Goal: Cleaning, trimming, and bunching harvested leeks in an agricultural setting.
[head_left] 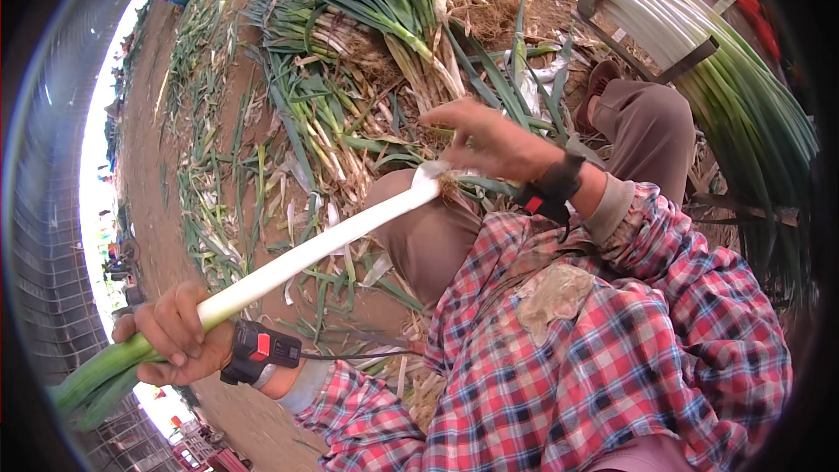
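Note:
A long leek [319, 240] with a white shaft runs slantwise across the front of me. My left hand [179, 332] is closed around its green upper part, and the leaves trail off past the fist at the lower left. At the other end, by my knee, a whitish outer layer [426, 180] is bent away beside the brownish roots [448, 183]. Just above that end is my right hand [489, 142], slightly blurred, its fingers apart from the thumb and nothing visible between them.
Heaped leeks [367, 0] with green tops and dirty roots lie ahead. Peeled leaves [232, 201] litter the soil. At the far right, cleaned leeks [669, 22] rest in a metal rack [690, 59]. A cable [358, 355] runs from the left wrist band. Mesh [61, 236] curves along the left.

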Available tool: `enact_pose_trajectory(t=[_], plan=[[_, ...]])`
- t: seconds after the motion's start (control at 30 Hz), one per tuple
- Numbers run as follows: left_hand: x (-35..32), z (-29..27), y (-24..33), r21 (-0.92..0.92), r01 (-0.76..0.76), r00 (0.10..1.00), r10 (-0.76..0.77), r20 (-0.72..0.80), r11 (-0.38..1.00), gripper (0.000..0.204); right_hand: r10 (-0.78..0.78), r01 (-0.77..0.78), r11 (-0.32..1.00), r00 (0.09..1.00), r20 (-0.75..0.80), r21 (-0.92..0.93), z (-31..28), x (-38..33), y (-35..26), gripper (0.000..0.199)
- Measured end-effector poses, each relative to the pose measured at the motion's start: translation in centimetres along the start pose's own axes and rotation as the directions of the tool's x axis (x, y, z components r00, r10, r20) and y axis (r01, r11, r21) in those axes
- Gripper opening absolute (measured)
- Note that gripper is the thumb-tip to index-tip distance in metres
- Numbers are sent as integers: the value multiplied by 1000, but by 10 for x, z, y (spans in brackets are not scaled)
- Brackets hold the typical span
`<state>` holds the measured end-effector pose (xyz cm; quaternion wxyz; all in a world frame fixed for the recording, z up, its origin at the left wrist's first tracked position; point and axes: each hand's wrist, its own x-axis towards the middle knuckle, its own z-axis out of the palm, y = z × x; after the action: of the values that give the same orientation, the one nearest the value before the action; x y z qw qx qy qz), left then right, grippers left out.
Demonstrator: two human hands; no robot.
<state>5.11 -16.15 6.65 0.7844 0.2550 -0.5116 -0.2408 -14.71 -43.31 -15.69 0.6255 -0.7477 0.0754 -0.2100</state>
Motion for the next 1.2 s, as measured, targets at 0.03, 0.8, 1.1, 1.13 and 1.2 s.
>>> enact_pose_trajectory(t=[0.03,0.8,1.1,1.13,1.2], plan=[[4,-1,-1,-3,4,1000,-4,5,1000,46,1,-1,1000,1000,-7,1,7,4,-2,31],[-19,-14,-41,193,158,819,-20,-574,968,31,367,-227,826,911,187,-516,-41,-47,66,13],[-12,11,-68,406,184,802,102,-589,895,41,-127,148,983,975,181,-109,40,-10,-49,31],[-10,16,-74,418,172,791,128,-598,892,43,-128,149,983,975,182,-108,46,-9,-49,31],[-7,20,-77,432,162,778,155,-609,887,45,-169,200,971,963,212,-134,55,-9,-48,31]])
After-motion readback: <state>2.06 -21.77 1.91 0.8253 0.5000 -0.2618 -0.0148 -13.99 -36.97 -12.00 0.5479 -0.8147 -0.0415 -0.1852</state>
